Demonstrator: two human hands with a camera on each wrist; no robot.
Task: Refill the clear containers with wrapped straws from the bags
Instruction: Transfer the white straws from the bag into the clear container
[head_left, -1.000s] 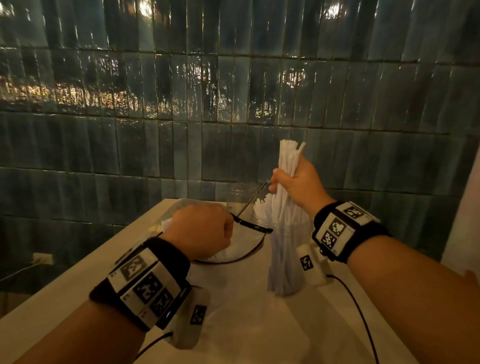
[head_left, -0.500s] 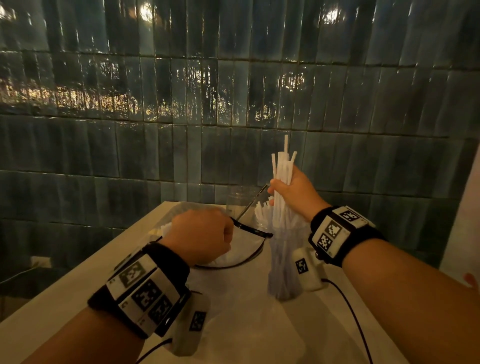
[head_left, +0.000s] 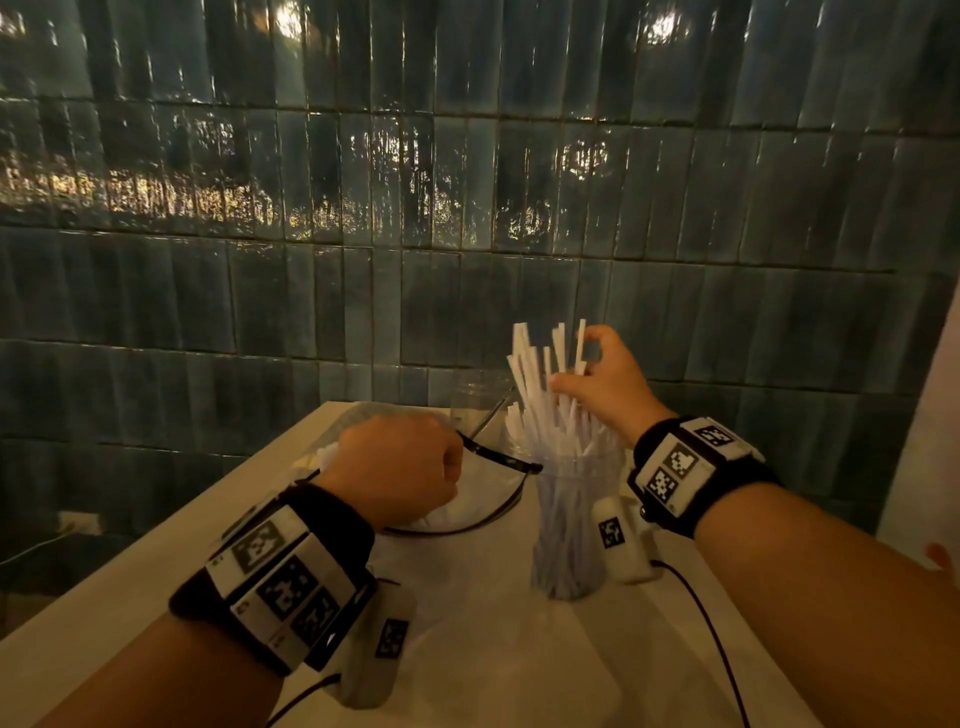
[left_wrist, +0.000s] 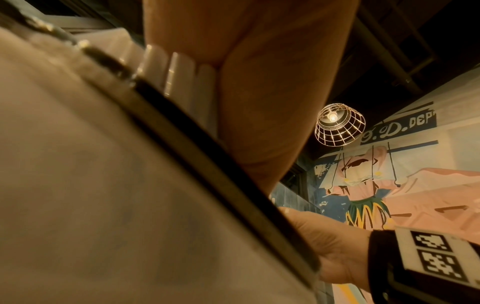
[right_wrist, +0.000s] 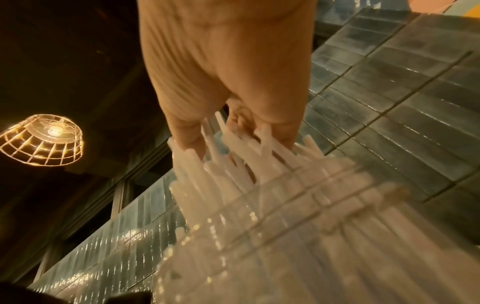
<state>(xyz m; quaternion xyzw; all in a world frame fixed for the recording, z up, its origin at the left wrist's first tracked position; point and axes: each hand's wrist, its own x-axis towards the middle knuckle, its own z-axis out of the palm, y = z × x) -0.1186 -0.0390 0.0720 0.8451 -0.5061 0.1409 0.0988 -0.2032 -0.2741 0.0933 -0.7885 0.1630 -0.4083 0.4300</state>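
A clear container (head_left: 571, 530) stands on the table, packed with white wrapped straws (head_left: 535, 395) that fan out above its rim. My right hand (head_left: 571, 361) hovers over their tops. Its fingers are loosened and spread, and the thumb and a fingertip touch single straws. From the right wrist, the fingers (right_wrist: 182, 131) reach in among the straw tops (right_wrist: 233, 164). To the left, my left hand (head_left: 405, 462) is a fist gripping the black-edged mouth of the clear bag (head_left: 467, 499). In the left wrist view, that rim (left_wrist: 207, 164) runs under the curled fingers (left_wrist: 259, 82), with straws (left_wrist: 179, 72) inside.
A second clear container (head_left: 478, 395) stands behind the bag, against the dark tiled wall (head_left: 467, 208). The pale table (head_left: 156, 571) ends on the left and at the wall. Cables run from both wrist cameras across the near tabletop.
My right hand lowered the gripped bundle of straws into the container, then loosened its fingers, and the straws fanned out. The left hand kept its hold on the bag.
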